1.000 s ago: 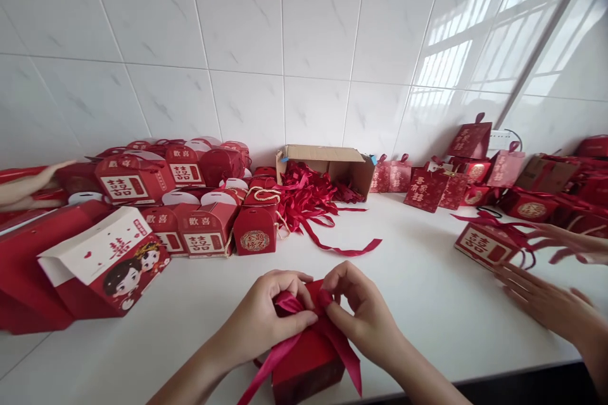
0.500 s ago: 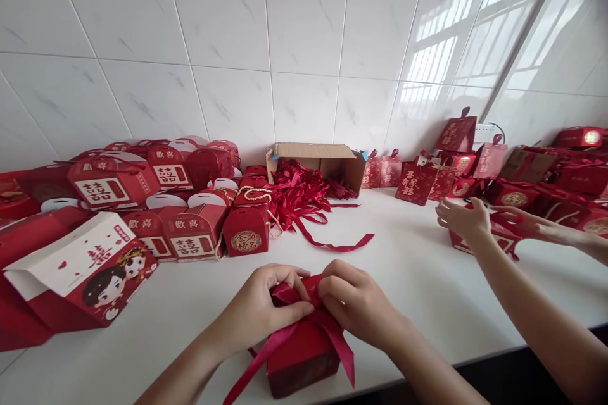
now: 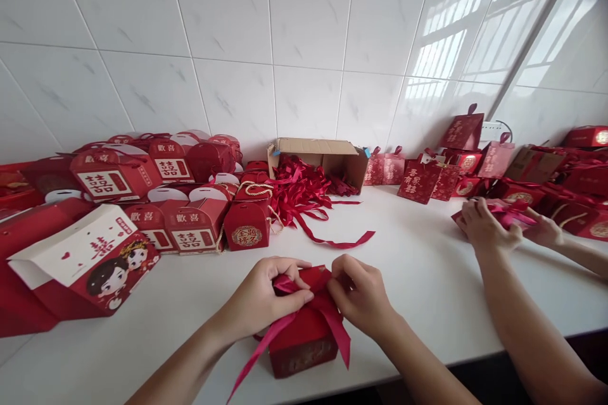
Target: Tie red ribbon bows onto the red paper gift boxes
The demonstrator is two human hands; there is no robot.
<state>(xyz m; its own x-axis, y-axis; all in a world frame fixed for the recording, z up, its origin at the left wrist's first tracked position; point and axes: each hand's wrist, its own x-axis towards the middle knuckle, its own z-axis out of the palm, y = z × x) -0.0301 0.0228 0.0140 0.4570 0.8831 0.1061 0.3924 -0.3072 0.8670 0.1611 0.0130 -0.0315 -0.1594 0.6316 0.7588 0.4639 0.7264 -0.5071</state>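
A small red gift box (image 3: 304,345) sits on the white desk (image 3: 418,278) close to its near edge, straight in front of the person. A dark red satin ribbon (image 3: 327,323) crosses its top; one tail trails off the box's left corner toward the desk edge, another hangs down the right face. The left hand (image 3: 263,297) rests on the box's upper left, its grip pressed together on a loop of the ribbon between thumb and forefinger. The right hand (image 3: 358,294) sits on the upper right, just beside the left, fingers curled and pinching the ribbon at the knot.

Around the box the desk is bare on both sides and behind it. Farther back, a loose ribbon strand (image 3: 335,240) lies on the surface, leading to an open cardboard carton (image 3: 327,155) spilling red ribbons against the tiled wall (image 3: 304,25). To the left stands a crowd of red wedding boxes (image 3: 190,228), with a larger cartoon-couple box (image 3: 90,262) nearest. To the right, another person's hands (image 3: 489,228) hold a flat red box, with more red boxes (image 3: 475,164) behind them.
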